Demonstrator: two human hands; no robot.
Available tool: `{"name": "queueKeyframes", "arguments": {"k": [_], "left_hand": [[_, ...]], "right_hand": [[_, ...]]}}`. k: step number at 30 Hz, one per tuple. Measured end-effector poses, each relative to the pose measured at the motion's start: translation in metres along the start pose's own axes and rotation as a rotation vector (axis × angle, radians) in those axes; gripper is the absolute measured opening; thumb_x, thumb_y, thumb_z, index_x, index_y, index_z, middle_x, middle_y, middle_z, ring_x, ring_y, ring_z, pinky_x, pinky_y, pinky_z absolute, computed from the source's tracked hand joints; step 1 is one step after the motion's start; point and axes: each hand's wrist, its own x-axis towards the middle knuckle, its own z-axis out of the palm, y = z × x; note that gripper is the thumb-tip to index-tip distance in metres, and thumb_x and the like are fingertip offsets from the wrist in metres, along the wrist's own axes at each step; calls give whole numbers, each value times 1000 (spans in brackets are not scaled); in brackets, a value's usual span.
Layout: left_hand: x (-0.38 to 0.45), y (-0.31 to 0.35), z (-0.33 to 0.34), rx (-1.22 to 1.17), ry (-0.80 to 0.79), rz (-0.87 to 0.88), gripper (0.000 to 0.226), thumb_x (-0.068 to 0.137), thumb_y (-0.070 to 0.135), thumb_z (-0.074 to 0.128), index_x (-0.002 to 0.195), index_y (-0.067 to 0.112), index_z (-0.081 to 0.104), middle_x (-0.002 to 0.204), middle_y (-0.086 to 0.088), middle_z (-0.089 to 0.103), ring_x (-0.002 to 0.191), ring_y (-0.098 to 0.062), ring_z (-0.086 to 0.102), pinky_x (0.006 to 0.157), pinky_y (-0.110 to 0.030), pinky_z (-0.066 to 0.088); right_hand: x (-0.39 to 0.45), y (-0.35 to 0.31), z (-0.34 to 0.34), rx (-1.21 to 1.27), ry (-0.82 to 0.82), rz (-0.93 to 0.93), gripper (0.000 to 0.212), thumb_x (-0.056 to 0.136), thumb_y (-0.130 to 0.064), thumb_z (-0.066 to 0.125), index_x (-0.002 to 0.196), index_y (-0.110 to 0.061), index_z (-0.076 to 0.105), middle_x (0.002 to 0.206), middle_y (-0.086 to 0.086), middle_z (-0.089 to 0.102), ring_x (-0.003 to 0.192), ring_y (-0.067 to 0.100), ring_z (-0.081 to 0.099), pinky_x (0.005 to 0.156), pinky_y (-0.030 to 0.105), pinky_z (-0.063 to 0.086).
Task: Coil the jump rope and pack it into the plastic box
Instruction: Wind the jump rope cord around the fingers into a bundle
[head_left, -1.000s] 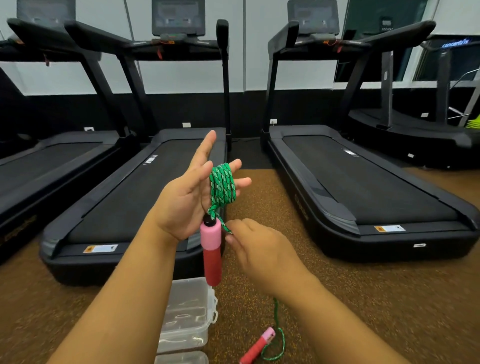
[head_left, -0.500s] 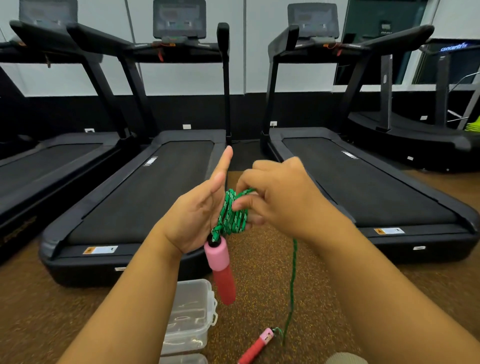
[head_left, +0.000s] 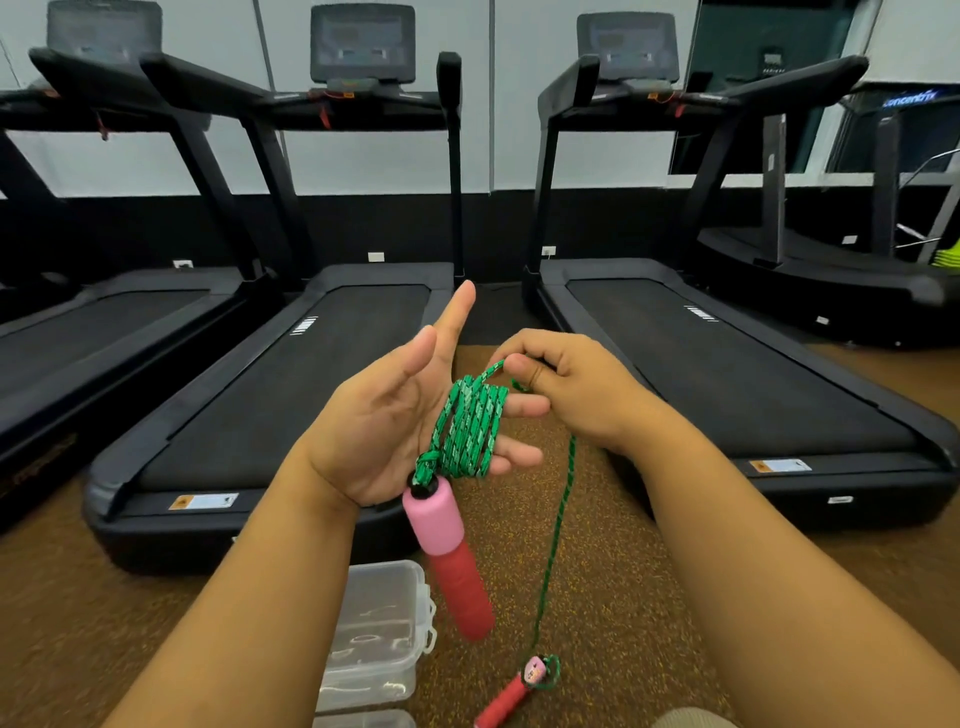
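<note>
A green jump rope (head_left: 470, 428) is wound in several turns around the fingers of my left hand (head_left: 395, 415), which is held palm up with the thumb and forefinger spread. One pink and red handle (head_left: 449, 556) hangs below that hand. My right hand (head_left: 566, 384) pinches the free strand just right of the coil. From there the strand drops to the second pink and red handle (head_left: 511, 693) lying on the floor. A clear plastic box (head_left: 376, 631) stands on the floor below my left forearm.
Three black treadmills (head_left: 332, 364) stand in a row ahead, and the brown speckled floor (head_left: 613, 571) runs between two of them. A second clear container edge (head_left: 363, 719) shows at the bottom. More gym machines (head_left: 831, 249) stand at the far right.
My right hand has carried the strand up from below the coil to its top right side, laying on another turn. The handle on the floor has barely shifted.
</note>
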Motion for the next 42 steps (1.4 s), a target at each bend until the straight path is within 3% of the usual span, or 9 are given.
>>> {"name": "queueKeyframes", "arguments": {"k": [7, 9, 12, 16, 21, 26, 31, 38, 42], "left_hand": [[6, 1, 3, -37, -24, 180, 75, 92, 31, 58, 149, 50, 14, 138, -37, 45, 103, -47, 64, 88, -47, 53], [6, 1, 3, -1, 16, 238, 84, 90, 17, 61, 149, 51, 12, 141, -34, 42, 105, -45, 64, 89, -46, 53], [7, 3, 5, 24, 119, 331, 89, 88, 3, 53, 148, 52, 10, 140, -31, 46, 105, -42, 65, 88, -42, 56], [7, 10, 9, 80, 222, 389, 81, 91, 3, 39, 148, 53, 10, 137, -28, 52, 105, -40, 66, 86, -40, 56], [5, 16, 10, 128, 255, 390, 82, 90, 3, 40, 148, 53, 10, 135, -28, 53, 105, -41, 66, 87, -40, 56], [0, 23, 9, 167, 297, 433, 79, 93, 0, 32, 149, 50, 9, 134, -29, 54, 103, -42, 67, 85, -39, 57], [-3, 28, 9, 161, 326, 443, 81, 91, 0, 33, 149, 50, 9, 134, -29, 53, 101, -42, 67, 83, -39, 57], [-2, 28, 7, 198, 339, 444, 82, 90, 0, 34, 149, 49, 8, 133, -27, 56, 103, -42, 67, 83, -38, 57], [-5, 32, 7, 202, 338, 459, 81, 90, 0, 33, 150, 49, 9, 133, -27, 55, 106, -43, 65, 82, -38, 58]], "right_hand": [[-14, 4, 33, 257, -85, 157, 24, 100, -15, 41, 110, -14, 62, 103, 4, 68, 91, 11, 64, 82, 29, 52], [-19, 5, 42, 286, -53, 133, 22, 101, -21, 42, 98, -20, 64, 84, 10, 65, 71, 13, 58, 71, 32, 50], [-27, 6, 53, 348, -55, 131, 27, 101, -28, 40, 84, -23, 59, 61, 1, 50, 56, 4, 48, 59, 21, 41], [-36, 13, 63, 427, -57, 151, 30, 103, -28, 35, 95, -13, 60, 71, 8, 48, 61, 8, 44, 58, 19, 39], [-43, 18, 64, 776, -83, 311, 54, 97, -51, 29, 100, -12, 64, 67, 2, 51, 48, 10, 33, 47, 25, 24], [-51, 32, 59, 666, -82, 348, 76, 90, -63, 21, 90, -2, 68, 56, 1, 51, 41, 6, 33, 42, 19, 26], [-63, 50, 58, 643, 31, 327, 47, 87, -52, 39, 69, -14, 62, 59, -5, 44, 56, 7, 39, 61, 24, 33], [-68, 66, 65, 587, 95, 330, 5, 77, -22, 71, 74, -18, 71, 82, -3, 70, 80, 9, 61, 76, 25, 47], [-70, 80, 72, 505, 106, 422, 13, 70, -11, 81, 72, -15, 69, 90, 5, 71, 81, 13, 63, 72, 29, 49]]}}
